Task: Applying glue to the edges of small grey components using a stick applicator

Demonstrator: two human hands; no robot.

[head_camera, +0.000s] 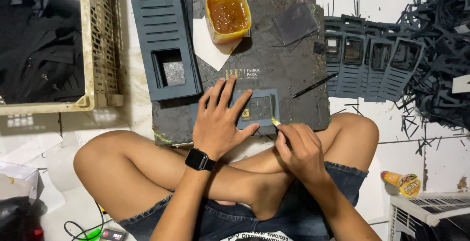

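Two hands at work: your left hand presses flat, fingers spread, on the thin, light panel; right hand pinches a small stick. Hold edges.

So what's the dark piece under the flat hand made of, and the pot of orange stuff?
The dark piece looks like thin matte card or foam sheet: flat, clean-cut window. The pot looks like soft, yellowish translucent plastic, holding glossy amber paste, possibly glue.
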